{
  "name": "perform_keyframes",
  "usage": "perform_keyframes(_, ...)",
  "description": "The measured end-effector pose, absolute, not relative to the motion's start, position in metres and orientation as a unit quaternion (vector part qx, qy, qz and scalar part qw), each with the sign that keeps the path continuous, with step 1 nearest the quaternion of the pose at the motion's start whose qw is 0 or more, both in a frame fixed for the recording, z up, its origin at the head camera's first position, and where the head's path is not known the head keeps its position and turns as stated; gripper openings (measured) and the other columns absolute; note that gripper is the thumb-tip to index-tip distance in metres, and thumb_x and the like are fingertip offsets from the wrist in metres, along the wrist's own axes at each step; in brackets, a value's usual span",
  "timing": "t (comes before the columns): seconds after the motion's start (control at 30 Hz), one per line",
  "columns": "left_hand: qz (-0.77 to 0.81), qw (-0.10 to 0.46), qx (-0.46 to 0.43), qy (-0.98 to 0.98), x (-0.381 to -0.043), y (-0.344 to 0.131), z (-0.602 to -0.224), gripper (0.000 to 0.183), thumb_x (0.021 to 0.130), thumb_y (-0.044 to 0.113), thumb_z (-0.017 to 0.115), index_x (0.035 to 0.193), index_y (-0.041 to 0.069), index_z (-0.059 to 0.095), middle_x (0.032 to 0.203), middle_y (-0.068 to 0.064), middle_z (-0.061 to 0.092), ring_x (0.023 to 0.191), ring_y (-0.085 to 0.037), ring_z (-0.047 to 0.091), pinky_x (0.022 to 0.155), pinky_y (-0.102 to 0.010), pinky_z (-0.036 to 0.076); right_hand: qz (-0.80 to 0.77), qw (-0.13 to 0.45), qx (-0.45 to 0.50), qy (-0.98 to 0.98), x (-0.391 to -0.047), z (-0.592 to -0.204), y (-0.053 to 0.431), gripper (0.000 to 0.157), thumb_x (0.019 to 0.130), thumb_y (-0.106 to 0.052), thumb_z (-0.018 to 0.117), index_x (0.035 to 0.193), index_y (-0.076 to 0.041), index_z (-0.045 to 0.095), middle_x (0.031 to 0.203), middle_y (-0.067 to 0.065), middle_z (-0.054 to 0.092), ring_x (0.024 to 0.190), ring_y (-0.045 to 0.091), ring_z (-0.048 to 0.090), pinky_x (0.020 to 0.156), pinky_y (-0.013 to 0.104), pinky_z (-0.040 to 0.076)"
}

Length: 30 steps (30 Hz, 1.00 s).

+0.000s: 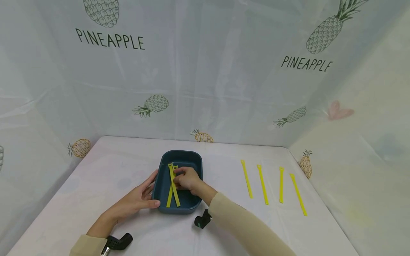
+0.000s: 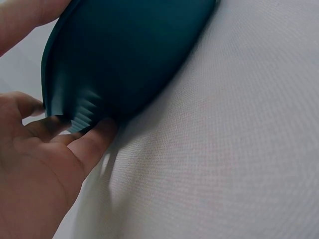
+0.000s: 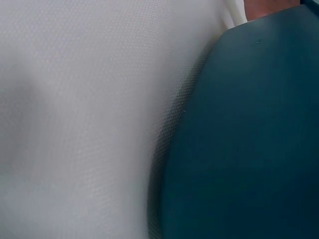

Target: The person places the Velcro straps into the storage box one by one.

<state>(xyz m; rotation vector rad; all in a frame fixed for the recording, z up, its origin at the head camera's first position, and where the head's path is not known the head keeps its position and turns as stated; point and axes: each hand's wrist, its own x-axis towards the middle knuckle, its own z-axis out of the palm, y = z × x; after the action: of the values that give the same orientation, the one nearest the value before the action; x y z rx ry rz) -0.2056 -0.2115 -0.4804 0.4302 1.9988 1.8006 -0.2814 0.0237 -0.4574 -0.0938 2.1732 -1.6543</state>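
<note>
A dark teal rectangular box [image 1: 189, 209] stands on the white table in the head view. Two flat yellow cable ties [image 1: 177, 200], with wider slotted heads, lie crossed inside it. Over the box, my right hand [image 1: 188, 179] has its curled thumb and forefinger at the head end of one tie, pinching it. My left hand [image 1: 136, 197] rests against the box's left side, thumb along the near-left corner. The left wrist view shows the left-hand fingers [image 2: 94, 144] touching the outer wall. In the right wrist view the box wall [image 3: 239, 139] fills the right side; the right-hand fingers are hidden.
To the right of the box, several more yellow cable ties [image 1: 262, 185] lie spaced apart in a rough row. White cloth [image 1: 217, 81] printed with pineapples hangs behind the table [image 1: 224, 227] and along its sides.
</note>
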Motion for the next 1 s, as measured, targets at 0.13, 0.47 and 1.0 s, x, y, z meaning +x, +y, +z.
perform_keyframes(0.13,0.647,0.205,0.157,0.718,-0.206,-0.212,-0.480,0.106,0.101,0.016,0.075,0.172,0.032,-0.002,0.179,-0.016,-0.003,0.158,-0.048,0.024,0.111,-0.025,0.049,-0.581,0.191,-0.035,0.791,-0.281,-0.458,0.022,0.035,0.099,-0.001,0.071,0.134,-0.006,0.069,0.105,0.009,0.070,0.076,0.015,0.072,0.074,0.031,0.066)
perform_keyframes(0.47,0.642,0.205,0.153,0.722,-0.205,-0.211,-0.480,0.107,0.101,0.016,0.076,0.172,0.031,-0.002,0.179,-0.016,-0.002,0.157,-0.049,0.026,0.111,-0.027,0.050,-0.563,0.181,-0.040,0.806,-0.279,-0.456,0.023,0.033,0.099,-0.001,0.071,0.132,-0.003,0.069,0.106,0.010,0.072,0.086,0.019,0.076,0.079,0.034,0.066)
perform_keyframes(1.0,0.647,0.202,0.152,0.720,-0.206,-0.210,-0.482,0.108,0.100,0.015,0.077,0.172,0.030,-0.002,0.178,-0.018,0.000,0.155,-0.049,0.032,0.109,-0.026,0.051,-0.607,0.238,-0.101,0.751,-0.280,-0.419,0.056,0.041,0.103,-0.008,0.069,0.143,-0.002,0.063,0.114,0.013,0.069,0.103,0.031,0.073,0.085,0.034,0.065)
